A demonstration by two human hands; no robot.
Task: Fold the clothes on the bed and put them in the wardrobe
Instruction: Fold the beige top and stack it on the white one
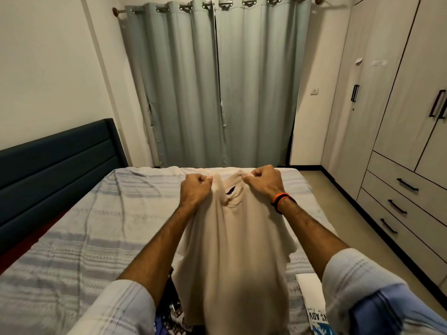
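I see a striped bedsheet [72, 238] on the bed, grey curtains [217, 88] behind and the wardrobe [399, 117] at right. My left hand [194, 189] and right hand [263, 181] each pinch a shoulder of the beige shirt [229, 250], holding it up over the bed. Its blurred hem hides most of the dark clothes [173, 303] below, and a printed paper [314, 308] is cut off.

shirt [232, 250] hem blurred | dark clothes [173, 308] mostly hidden (behind it) | paper [314, 308] cut off

Dim warm light, blurred foreground, bowed edges.
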